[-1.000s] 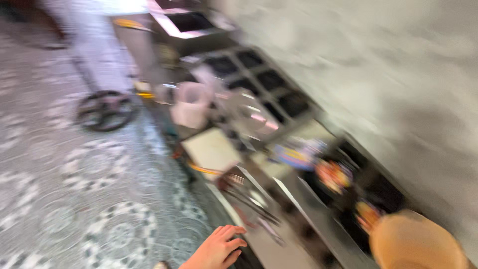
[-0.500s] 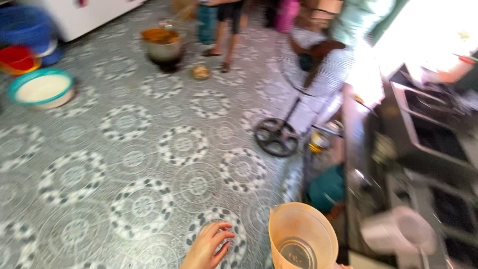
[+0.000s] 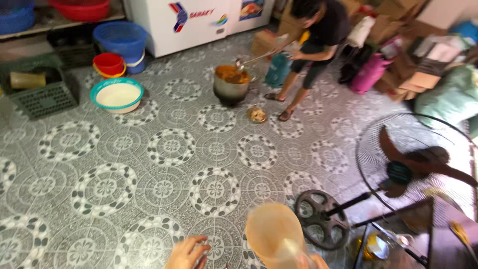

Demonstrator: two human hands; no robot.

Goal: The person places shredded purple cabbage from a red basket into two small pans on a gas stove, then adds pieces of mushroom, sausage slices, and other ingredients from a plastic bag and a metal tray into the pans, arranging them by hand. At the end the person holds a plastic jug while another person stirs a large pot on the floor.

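My right hand (image 3: 312, 261) shows only at the bottom edge, gripping an orange translucent plastic pitcher (image 3: 274, 235) held out over the patterned tile floor (image 3: 149, 174). My left hand (image 3: 188, 253) hangs beside it at the lower edge, fingers loosely apart, holding nothing. Across the room another person (image 3: 313, 45) crouches with a ladle over a large metal pot (image 3: 230, 84) of orange-brown food, with a small bowl (image 3: 257, 115) on the floor near their feet.
A standing fan (image 3: 413, 169) with a round wheel base (image 3: 321, 219) stands at right. A white basin (image 3: 117, 95), red bucket (image 3: 108, 65), blue tub (image 3: 120, 39), grey crate (image 3: 42, 94) and white freezer (image 3: 194, 20) line the far side. Boxes and bags pile at upper right.
My view has swung from the stove counter to the open floor and the crouching person. The pitcher stays in my right hand; my left hand stays low and free.
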